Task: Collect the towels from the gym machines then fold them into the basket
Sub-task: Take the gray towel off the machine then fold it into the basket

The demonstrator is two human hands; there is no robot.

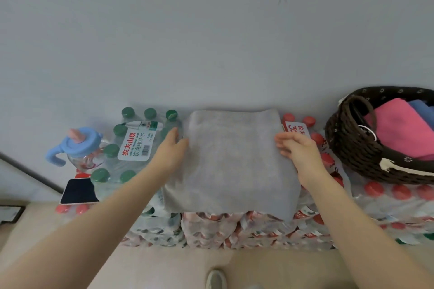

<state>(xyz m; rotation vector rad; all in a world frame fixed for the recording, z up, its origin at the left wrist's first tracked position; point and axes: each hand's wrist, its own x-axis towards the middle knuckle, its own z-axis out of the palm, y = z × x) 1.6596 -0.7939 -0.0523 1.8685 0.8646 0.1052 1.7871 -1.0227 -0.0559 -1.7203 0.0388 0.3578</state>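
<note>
left hand (172, 148) and right hand (296, 148) spread, fingers relaxed, touching opposite side edges of folded grey terry towel (231, 162) lying between them atop shrink-wrapped bottle packs (225, 230). dark woven basket (347, 145) off right, nearer right hand.

Matt grey cloth towel (231, 162); dark woven wicker basket (347, 145); glossy plastic-wrapped bottles (131, 145).

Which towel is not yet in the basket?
The grey towel, folded on the bottle packs between both hands. The pink towel and blue towel already lie inside the basket.
</note>
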